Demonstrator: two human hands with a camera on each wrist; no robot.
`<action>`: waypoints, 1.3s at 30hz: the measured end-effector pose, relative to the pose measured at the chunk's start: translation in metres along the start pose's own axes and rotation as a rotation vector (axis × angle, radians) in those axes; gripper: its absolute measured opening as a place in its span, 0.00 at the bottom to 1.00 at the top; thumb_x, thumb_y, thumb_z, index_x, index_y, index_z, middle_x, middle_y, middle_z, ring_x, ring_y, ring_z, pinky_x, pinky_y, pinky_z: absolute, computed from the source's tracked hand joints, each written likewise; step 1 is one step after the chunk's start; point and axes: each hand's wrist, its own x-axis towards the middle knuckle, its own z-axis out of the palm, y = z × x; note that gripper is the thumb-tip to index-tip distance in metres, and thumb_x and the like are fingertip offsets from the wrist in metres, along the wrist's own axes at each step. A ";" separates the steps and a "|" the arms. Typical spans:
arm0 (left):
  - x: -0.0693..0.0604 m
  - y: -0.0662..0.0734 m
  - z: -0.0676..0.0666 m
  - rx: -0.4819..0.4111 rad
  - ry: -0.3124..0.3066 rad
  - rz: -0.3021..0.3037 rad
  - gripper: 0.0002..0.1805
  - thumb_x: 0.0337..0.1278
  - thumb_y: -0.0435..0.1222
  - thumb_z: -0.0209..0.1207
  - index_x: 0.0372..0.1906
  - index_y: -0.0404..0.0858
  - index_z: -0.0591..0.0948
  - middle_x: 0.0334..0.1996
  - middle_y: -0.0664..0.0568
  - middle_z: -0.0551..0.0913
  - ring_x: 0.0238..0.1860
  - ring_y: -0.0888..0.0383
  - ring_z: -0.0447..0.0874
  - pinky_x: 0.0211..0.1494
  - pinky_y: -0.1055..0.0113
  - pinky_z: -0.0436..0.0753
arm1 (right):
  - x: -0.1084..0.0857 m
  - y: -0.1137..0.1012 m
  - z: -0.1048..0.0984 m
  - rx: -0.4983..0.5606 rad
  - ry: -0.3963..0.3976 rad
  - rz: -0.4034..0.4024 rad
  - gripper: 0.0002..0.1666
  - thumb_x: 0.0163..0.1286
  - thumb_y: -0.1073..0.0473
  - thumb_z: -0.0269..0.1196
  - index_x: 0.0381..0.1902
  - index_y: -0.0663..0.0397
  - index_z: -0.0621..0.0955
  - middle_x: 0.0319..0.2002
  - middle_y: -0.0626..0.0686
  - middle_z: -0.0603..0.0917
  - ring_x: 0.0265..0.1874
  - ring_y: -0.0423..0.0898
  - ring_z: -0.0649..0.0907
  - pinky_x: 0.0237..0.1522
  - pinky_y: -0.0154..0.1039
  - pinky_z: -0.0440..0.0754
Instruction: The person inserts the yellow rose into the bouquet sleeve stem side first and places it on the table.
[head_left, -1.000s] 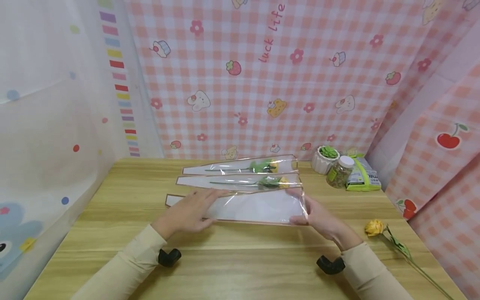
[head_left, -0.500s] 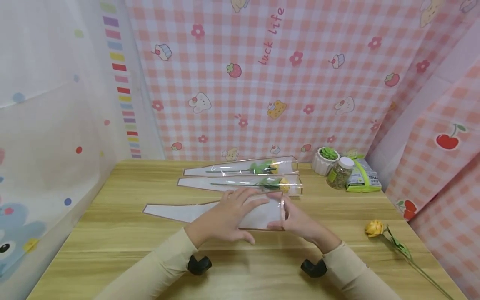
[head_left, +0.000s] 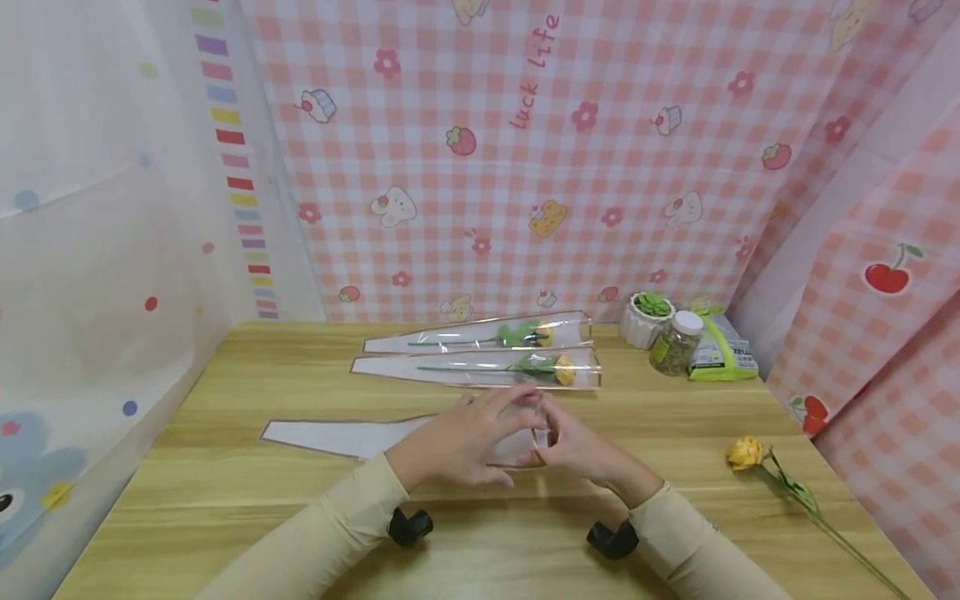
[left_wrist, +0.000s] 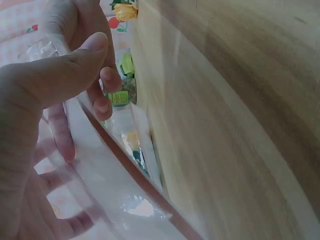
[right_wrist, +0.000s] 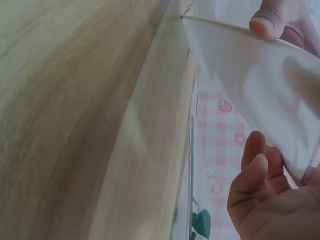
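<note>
A flower sleeve point(head_left: 330, 435), white with a clear film front and brown edging, has its narrow end toward the left of the table. At its wide end, my right hand point(head_left: 581, 446) grips the edges between thumb and fingers. My left hand point(head_left: 461, 437) lies across the sleeve's wide part with fingers spread, fingertips close to the right hand. In the left wrist view, fingers point(left_wrist: 65, 132) of the left hand show through the film of the sleeve point(left_wrist: 125, 200). The pale sleeve point(right_wrist: 245, 75) stands between both hands in the right wrist view.
Behind lie two sleeves, the farther point(head_left: 390, 342) and the nearer point(head_left: 382, 365), each holding a yellow rose. A loose yellow rose point(head_left: 745, 453) lies at the right. At the back right stand a potted succulent point(head_left: 641, 321), a jar point(head_left: 675, 346) and a packet point(head_left: 723, 354).
The sleeve has moved left and toward me. My right hand has moved left with its wide end, and my left hand has slid right along it, bringing the hands together.
</note>
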 end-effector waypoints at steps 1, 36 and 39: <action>0.000 -0.001 0.000 -0.003 -0.002 -0.002 0.48 0.50 0.60 0.71 0.75 0.53 0.65 0.81 0.48 0.47 0.77 0.48 0.56 0.68 0.39 0.71 | 0.000 0.000 -0.001 -0.008 -0.002 -0.004 0.38 0.61 0.63 0.72 0.66 0.61 0.69 0.73 0.60 0.65 0.57 0.53 0.74 0.49 0.41 0.80; 0.003 -0.030 0.004 -0.013 -0.064 0.011 0.40 0.57 0.47 0.71 0.73 0.47 0.68 0.71 0.47 0.69 0.71 0.50 0.69 0.74 0.56 0.68 | -0.118 0.001 -0.115 -0.074 0.136 0.240 0.35 0.79 0.56 0.57 0.75 0.68 0.61 0.67 0.73 0.68 0.55 0.46 0.80 0.52 0.45 0.82; 0.003 -0.031 0.004 -0.009 -0.059 0.015 0.40 0.57 0.47 0.71 0.73 0.47 0.69 0.71 0.48 0.70 0.70 0.50 0.69 0.74 0.55 0.68 | -0.139 0.005 -0.132 -0.116 0.159 0.242 0.35 0.80 0.57 0.56 0.75 0.70 0.60 0.64 0.68 0.72 0.52 0.37 0.81 0.50 0.41 0.83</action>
